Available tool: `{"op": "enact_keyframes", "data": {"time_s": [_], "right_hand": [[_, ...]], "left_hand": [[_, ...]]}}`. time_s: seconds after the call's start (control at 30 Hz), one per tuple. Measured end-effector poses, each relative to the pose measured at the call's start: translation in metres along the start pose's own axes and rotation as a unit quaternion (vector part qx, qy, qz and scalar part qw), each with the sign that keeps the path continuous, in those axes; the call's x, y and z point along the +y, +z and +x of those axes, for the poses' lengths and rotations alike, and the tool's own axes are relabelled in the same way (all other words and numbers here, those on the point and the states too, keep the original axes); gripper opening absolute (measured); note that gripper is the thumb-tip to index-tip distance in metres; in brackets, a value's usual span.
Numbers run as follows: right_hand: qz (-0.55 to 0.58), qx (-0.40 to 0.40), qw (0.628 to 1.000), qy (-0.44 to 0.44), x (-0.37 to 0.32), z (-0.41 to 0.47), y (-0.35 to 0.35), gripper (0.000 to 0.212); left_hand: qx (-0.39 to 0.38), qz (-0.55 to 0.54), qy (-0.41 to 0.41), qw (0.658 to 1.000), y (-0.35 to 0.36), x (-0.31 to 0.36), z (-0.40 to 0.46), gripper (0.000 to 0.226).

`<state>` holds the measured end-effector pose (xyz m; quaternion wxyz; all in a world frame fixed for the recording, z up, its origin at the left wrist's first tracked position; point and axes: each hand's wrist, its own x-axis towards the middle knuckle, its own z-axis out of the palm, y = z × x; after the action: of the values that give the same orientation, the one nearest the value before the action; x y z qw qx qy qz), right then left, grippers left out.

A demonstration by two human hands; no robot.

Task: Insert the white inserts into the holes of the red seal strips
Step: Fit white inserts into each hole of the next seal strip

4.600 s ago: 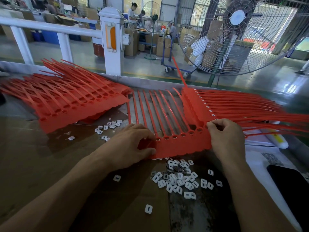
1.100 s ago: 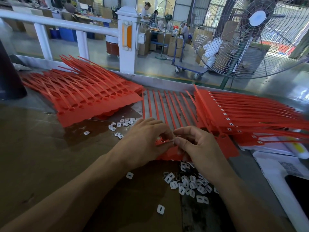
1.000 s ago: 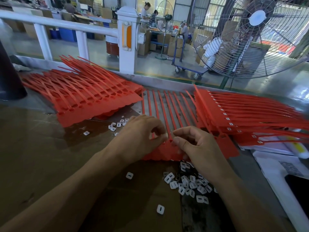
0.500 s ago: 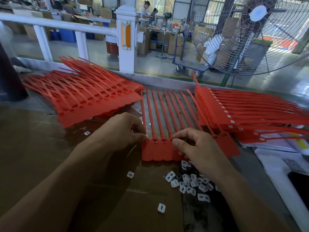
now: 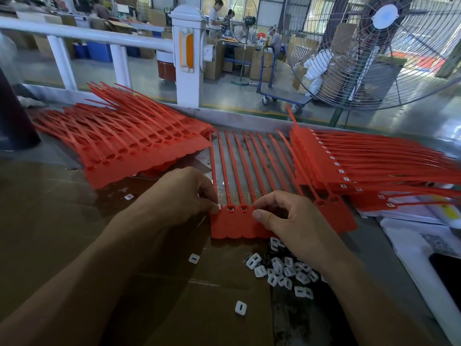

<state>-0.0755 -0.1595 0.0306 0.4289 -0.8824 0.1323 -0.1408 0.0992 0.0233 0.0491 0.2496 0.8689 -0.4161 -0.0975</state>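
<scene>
Head view shows the left hand (image 5: pixel 179 196) with its grip pinching one white insert (image 5: pixel 219 207) between thumb and fingertip, right at the leftmost hole of the red seal strip sheet (image 5: pixel 232 224) that lies flat on the table (image 5: pixel 50 221). The insert sits at the hole but I cannot tell if it is already seated. The right hand (image 5: pixel 294 221) rests on the same sheet with fingers curled; its thumb lies on the red flat part, and whether it holds another insert is hidden. Two next holes already carry white pieces.

What could go wrong, in my judgement: the insert is small and may tilt, so a push from one side could jam it crooked or make it jump away. If the right hand lifts, the light sheet may slide and the hole moves from under the fingertip.

Just near the right wrist lies the heap of loose inserts (image 5: pixel 282 270); a sleeve or forearm could scatter them. A finished stack (image 5: pixel 349 166) lies to the right, an unfilled stack (image 5: pixel 139 151) to the left.
</scene>
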Motion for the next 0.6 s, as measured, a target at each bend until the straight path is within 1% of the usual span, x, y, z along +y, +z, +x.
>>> {"op": "enact_keyframes", "data": {"time_s": [0.1, 0.17, 0.23, 0.3, 0.4, 0.47, 0.6], "right_hand": [[-0.005, -0.001, 1.000, 0.003, 0.000, 0.000, 0.000, 0.004], [-0.004, -0.002, 1.000, 0.003, 0.000, 0.000, 0.000, 0.004], [-0.003, -0.002, 1.000, 0.001, 0.000, 0.000, 0.000, 0.005], [-0.005, -0.005, 1.000, -0.002, 0.000, 0.000, 0.000, 0.006], [-0.010, -0.006, 1.000, 0.001, 0.000, -0.001, 0.000, 0.007], [-0.017, -0.005, 1.000, 0.001, 0.001, 0.000, 0.001, 0.007], [-0.020, -0.006, 1.000, -0.002, 0.000, 0.000, 0.002, 0.007]], "left_hand": [[0.006, -0.008, -0.001, 1.000, 0.000, -0.001, 0.001, 0.006], [0.033, -0.021, -0.004, 0.999, 0.001, -0.001, 0.000, 0.004], [0.067, -0.034, -0.016, 0.997, 0.003, -0.001, 0.000, 0.008], [0.082, -0.038, -0.035, 0.995, 0.006, 0.000, -0.001, 0.015], [0.080, 0.009, -0.059, 0.995, 0.010, 0.004, -0.001, 0.030], [0.070, 0.032, -0.066, 0.995, 0.012, 0.008, -0.003, 0.031], [0.059, 0.030, -0.076, 0.995, 0.011, 0.012, -0.004, 0.028]]}}
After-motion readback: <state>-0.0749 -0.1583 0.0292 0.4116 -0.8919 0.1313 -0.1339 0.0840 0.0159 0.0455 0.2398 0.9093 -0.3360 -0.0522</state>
